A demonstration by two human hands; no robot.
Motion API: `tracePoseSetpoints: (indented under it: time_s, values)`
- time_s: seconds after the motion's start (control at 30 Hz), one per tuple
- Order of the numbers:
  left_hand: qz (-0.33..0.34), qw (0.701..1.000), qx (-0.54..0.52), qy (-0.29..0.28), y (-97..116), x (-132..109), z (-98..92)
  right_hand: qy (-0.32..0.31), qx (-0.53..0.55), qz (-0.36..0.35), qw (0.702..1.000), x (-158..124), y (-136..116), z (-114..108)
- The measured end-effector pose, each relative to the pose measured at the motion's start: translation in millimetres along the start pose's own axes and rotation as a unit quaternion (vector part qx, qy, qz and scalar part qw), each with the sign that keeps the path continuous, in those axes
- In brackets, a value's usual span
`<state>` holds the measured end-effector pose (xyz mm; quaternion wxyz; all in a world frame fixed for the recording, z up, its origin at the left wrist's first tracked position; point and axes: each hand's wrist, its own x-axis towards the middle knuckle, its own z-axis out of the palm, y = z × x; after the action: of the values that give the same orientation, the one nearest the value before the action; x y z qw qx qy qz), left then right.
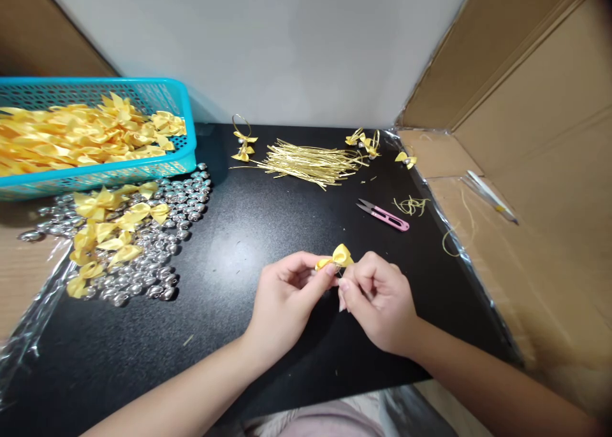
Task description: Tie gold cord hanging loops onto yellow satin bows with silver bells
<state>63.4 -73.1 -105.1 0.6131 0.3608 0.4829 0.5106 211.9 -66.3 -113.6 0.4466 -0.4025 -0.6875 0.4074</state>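
Near the front middle of the black table, my left hand point(287, 297) pinches a yellow bow point(341, 255) between thumb and fingers. Close against its right side, my right hand point(380, 300) is closed, thumb pressed to the curled fingers, by a thin strand at the bow's lower edge. What lies inside the right fingers is too small to make out. Beyond the hands are a bundle of gold ties point(310, 163) and pink-handled snips point(385, 215). Silver beads point(160, 258) and loose yellow bows point(124, 220) lie in a pile on the left.
A blue basket point(189, 128) full of yellow bows stands at the back left. Bows with gold loops point(243, 147) lie near the back wall, more point(368, 145) at the back right. Gold scraps point(411, 205) lie beside the snips. A white-handled tool point(490, 196) rests on cardboard at right.
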Motion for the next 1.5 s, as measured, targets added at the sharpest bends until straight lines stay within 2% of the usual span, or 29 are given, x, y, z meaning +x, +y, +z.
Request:
tracePoseSetpoints:
  time_s: [0.3, 0.63, 0.83, 0.93, 1.03, 1.23, 1.4, 1.5]
  values:
    - [0.018, 1.000, 0.013, -0.004, -6.6, -0.9, -2.1, 0.018, 0.020, -0.027, 0.999, -4.5, 5.2, 3.3]
    - [0.048, 0.998, 0.034, -0.005, -2.6, -3.1, 1.2, 0.024, 0.060, -0.012, 0.998, -5.4, 9.0, 4.1]
    - [0.074, 0.996, 0.046, 0.000, -0.3, -2.7, 1.0, -0.008, 0.096, 0.009, 0.995, -4.0, 5.2, 1.8]
    - [0.089, 0.995, 0.046, 0.003, 1.8, -1.5, -0.8, -0.019, 0.070, -0.028, 0.997, -1.8, 3.2, -1.8]
    - [0.091, 0.995, 0.037, 0.006, 2.5, 1.3, -3.8, 0.009, 0.017, -0.073, 0.997, 2.3, 2.7, -5.1]
    - [0.087, 0.995, 0.043, 0.028, 0.6, 3.6, -6.4, 0.059, -0.037, -0.117, 0.991, 10.3, -0.8, -7.9]
    - [0.088, 0.993, 0.073, 0.029, -4.7, -1.3, -1.4, 0.019, -0.097, -0.183, 0.978, 10.3, 1.7, -15.5]
    - [0.086, 0.993, 0.076, 0.021, -9.1, 0.0, -1.9, 0.015, -0.104, -0.187, 0.977, 11.0, 13.5, -18.5]
